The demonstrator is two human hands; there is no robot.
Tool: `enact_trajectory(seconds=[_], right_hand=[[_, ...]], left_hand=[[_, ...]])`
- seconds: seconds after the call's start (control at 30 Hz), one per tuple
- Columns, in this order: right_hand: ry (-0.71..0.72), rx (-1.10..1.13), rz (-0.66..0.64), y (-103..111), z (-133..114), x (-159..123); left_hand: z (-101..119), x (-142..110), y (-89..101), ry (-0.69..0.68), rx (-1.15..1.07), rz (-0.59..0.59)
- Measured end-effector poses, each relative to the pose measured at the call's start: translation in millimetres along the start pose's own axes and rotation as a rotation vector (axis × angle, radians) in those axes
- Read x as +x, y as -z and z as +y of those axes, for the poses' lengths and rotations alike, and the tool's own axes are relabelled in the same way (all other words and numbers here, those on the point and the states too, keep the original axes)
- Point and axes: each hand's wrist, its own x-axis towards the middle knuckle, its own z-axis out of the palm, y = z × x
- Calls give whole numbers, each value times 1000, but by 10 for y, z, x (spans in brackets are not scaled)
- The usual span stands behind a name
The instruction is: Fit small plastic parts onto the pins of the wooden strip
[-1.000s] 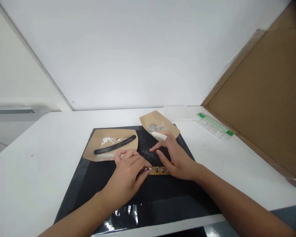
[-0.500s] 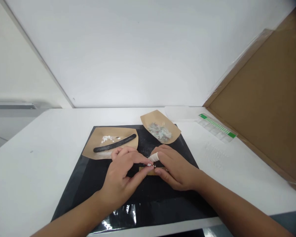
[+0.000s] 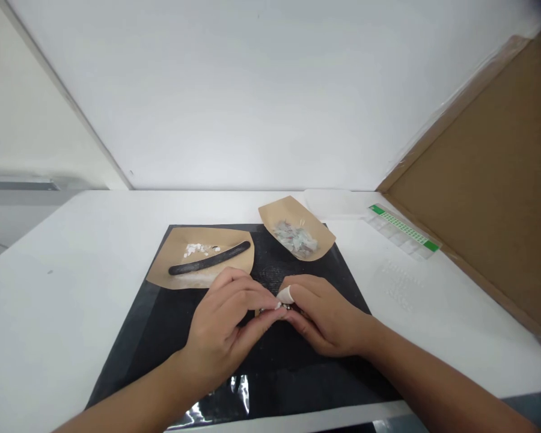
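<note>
Closed at the tips of the left hand (image 3: 234, 319), between thumb and forefinger: a small white piece (image 3: 278, 306), exactly where both hands meet. Directly right of that pinch, thumb and forefinger of the right hand (image 3: 322, 316) bent in close around a small metal part (image 3: 287, 307), with a white finger cover (image 3: 285, 294) on the forefinger; cannot tell whether clamped on the metal or merely steadying it. Judging by looks, very light and thin at the left tips, easy to drop or bend; best taken by the rim, with fingertips only. On the metal side, likely hard and slick, better braced from both flanks.

Under the grip, a yellowish-brown strip (image 3: 257, 313), visible only as a sliver; otherwise covered by hands, with both ends impossible to make out. Beneath and around, a black mat (image 3: 130, 355), glossy toward the near edge.

Beyond the grip to its left, a brown tray (image 3: 162, 270) with white discs (image 3: 196, 248) and a dark curved bar (image 3: 210, 258). Beyond to its right, a second brown tray (image 3: 277, 210) with translucent bits (image 3: 297, 239), too jumbled to tell apart. Farther right, faint clear bumps (image 3: 399, 285), hard to identify, then a clear case (image 3: 394, 233) with unreadable green marking. Past that, a cardboard panel (image 3: 478, 168), cut off by the view's edge.
</note>
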Motion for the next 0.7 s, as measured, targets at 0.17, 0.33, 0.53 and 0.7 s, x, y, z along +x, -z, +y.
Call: enact_trajectory(seconds=[0.17,0.33,0.53,0.7], right_hand=[[16,-50,3,35,21,13],[22,-148,25,63,27,32],[58,-236,-4,80,6,37],[47,-332,-5,76,5,27]], left_hand=[[-25,-7,10,13,-53,-47],[-20,-2,37,64,-79,-99],[-33,15,47,184,-129,-109],[-36,13,31,194,-147,-128]])
